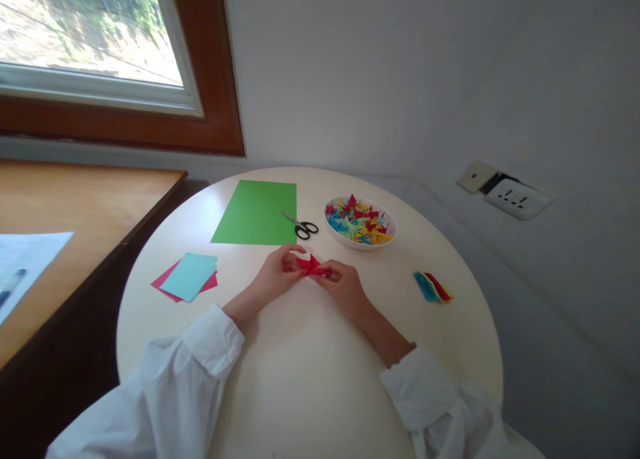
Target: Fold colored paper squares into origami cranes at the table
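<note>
Between my two hands, over the middle of the round table, is a small red folded paper piece [311, 266] with pointed tips, like an origami crane. My left hand [281, 272] pinches its left side, fingers curled around the edge. On the other side, my right hand [343, 284] grips it between thumb and fingers. Just beyond the hands lies a pair of black-handled scissors [305, 230], its blades resting on a green sheet of paper [257, 212]. A white bowl [367, 247] full of small colourful folded paper pieces [357, 219] stands behind my right hand.
Light blue paper squares [190, 277] lie over pink-red ones [210, 282] at the left. Several folded strips [433, 288] in blue, red and yellow lie at the right. A wooden desk [95, 192] with a paper [30, 259] and pen adjoins the round white table [295, 392]. A wall socket [517, 198] is at right.
</note>
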Demonstrator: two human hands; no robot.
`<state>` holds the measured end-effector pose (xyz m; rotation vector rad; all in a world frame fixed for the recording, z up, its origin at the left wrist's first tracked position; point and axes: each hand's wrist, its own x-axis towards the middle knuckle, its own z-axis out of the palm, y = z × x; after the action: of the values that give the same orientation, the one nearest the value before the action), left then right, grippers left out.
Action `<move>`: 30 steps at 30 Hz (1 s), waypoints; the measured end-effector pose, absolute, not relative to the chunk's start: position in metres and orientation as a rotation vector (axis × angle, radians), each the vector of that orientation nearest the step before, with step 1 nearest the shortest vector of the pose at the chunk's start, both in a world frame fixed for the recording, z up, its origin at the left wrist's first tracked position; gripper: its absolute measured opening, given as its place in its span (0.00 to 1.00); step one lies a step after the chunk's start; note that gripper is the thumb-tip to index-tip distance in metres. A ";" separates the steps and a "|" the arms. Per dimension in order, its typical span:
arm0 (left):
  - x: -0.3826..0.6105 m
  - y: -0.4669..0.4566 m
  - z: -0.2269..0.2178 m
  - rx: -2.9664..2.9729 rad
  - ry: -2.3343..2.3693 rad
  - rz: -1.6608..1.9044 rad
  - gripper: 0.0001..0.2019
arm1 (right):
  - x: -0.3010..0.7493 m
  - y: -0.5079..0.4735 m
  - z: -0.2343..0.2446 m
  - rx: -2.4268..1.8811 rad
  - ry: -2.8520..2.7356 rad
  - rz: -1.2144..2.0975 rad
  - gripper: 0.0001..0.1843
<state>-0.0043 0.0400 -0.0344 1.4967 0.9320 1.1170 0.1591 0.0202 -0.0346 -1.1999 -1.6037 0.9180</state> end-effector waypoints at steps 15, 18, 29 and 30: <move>-0.004 0.040 -0.034 1.634 0.960 1.081 0.07 | 0.157 0.018 -0.031 -1.115 -1.489 0.886 0.18; -0.004 0.038 -0.033 1.635 0.960 1.043 0.07 | 0.157 0.018 -0.031 -1.113 -1.500 0.872 0.17; 0.000 0.035 -0.031 1.560 0.909 1.011 0.09 | 0.155 0.015 -0.028 -1.152 -1.602 0.747 0.15; 0.000 0.035 -0.032 1.553 0.905 1.012 0.09 | 0.154 0.014 -0.027 -1.155 -1.619 0.719 0.16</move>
<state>-0.0004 0.0350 -0.0319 1.5528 0.9049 1.0116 0.1544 0.0137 -0.0274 -1.1548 -1.6194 0.7192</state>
